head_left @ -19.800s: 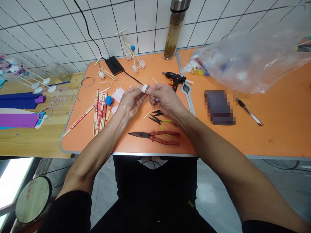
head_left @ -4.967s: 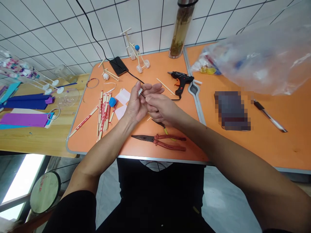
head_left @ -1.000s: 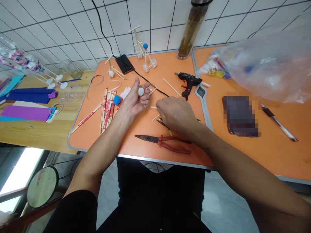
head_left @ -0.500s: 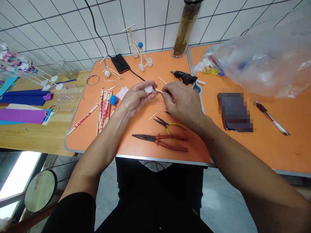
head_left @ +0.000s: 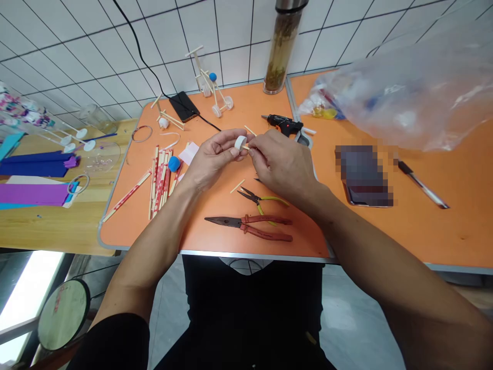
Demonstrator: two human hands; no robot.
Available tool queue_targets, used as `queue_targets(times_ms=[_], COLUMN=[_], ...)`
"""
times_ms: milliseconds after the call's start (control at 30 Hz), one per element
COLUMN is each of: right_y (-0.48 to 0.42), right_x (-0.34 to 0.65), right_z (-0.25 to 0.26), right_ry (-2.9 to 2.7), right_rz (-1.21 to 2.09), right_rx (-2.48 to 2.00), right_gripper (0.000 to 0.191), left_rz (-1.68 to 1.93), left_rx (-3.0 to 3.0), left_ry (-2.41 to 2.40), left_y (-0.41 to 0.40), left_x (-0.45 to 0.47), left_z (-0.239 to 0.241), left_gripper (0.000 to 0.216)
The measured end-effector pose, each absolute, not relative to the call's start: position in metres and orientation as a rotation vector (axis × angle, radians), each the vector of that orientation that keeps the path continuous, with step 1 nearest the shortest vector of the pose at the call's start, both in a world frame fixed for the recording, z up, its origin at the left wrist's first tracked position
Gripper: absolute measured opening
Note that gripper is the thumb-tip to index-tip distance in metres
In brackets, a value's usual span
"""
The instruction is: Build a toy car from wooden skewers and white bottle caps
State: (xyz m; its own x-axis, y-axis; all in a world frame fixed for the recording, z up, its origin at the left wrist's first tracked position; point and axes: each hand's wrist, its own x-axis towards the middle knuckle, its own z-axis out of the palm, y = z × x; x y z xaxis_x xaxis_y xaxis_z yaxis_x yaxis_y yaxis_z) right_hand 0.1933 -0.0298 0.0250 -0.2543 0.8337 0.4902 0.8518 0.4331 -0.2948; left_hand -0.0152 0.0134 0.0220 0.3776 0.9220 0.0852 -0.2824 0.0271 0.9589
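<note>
Between the thumb and fingers of my left hand (head_left: 210,159) is a small round white cap (head_left: 241,141), tilted so its rim faces right. My right hand (head_left: 283,156) pinches a short wooden stick (head_left: 245,147), whose tip is at the cap; whether it goes into the cap I cannot tell. Below my hands lie small pliers with yellow handles (head_left: 252,196) and long-nose pliers with red handles (head_left: 248,226). A loose bit of stick (head_left: 237,186) is near the small pliers. Just behind my right hand rests a black glue gun (head_left: 283,123).
Red-patterned chopsticks (head_left: 162,180) and a blue pompom (head_left: 174,164) lie left. Behind stand a small stick-built tricycle (head_left: 211,85), a black phone (head_left: 184,106) with a cable, and a tea bottle (head_left: 283,56). Rightward are a plastic bag (head_left: 400,92), another phone (head_left: 365,174) and a pen (head_left: 423,184).
My left fingers have turned the white cap from lying flat to standing on edge toward the stick. My right hand keeps its pinch on the stick. The whole view has shifted slightly.
</note>
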Motion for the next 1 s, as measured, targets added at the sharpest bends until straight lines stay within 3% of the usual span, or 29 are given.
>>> queue_targets(times_ms=[333, 1000], right_y=[-0.035, -0.037], right_x=[0.191, 0.189], right_z=[0.032, 0.039], right_ry=[-2.088, -2.092], right_rz=[-0.068, -0.121], right_rx=[-1.421, -1.434], right_gripper=[0.034, 0.028], left_rz=[1.030, 1.070], left_rx=[0.889, 1.036], left_ry=[0.786, 0.858], left_y=[0.008, 0.005], left_x=[-0.013, -0.009], left_z=[0.037, 0.032], left_gripper=[0.013, 0.019])
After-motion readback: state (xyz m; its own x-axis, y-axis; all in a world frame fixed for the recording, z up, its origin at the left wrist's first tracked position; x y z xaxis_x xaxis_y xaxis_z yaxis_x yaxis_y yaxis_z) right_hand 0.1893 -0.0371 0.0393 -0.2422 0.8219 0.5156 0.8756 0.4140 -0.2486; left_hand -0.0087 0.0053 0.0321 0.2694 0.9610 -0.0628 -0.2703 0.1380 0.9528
